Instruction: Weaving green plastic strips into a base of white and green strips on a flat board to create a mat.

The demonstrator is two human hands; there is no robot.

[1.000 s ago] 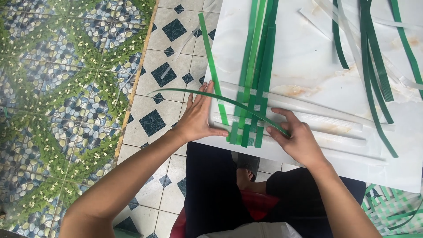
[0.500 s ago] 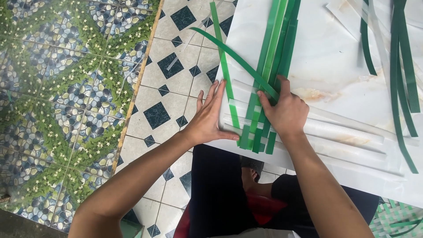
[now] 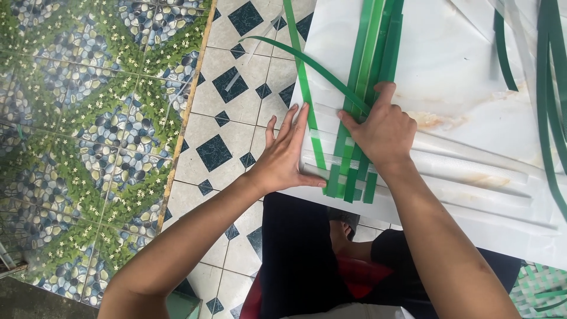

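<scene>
- Down on the floor, a white marbled board (image 3: 466, 71) lay over blue-and-white tiles (image 3: 227, 127); a pebble-patterned strip of flooring (image 3: 88, 118) ran alongside.
- Green strips (image 3: 372, 65) lay side by side along the board, crossed near its edge by pale translucent strips (image 3: 460, 168); the two sets were interlaced at that corner.
- The left hand (image 3: 284, 155) lay flat, fingers stretched and spread; it gripped nothing, its fingertips pressing the board's edge beside one slanting green strip (image 3: 307, 100).
- The right hand (image 3: 383, 131) pressed on the woven part, fingers loosely bent; its fingertips pinned a curved green strip (image 3: 307, 62) arching away over the tiles; whether it pinched that strip could not be told.
- More loose green strips (image 3: 552, 88) lay well apart at the board's far side.
</scene>
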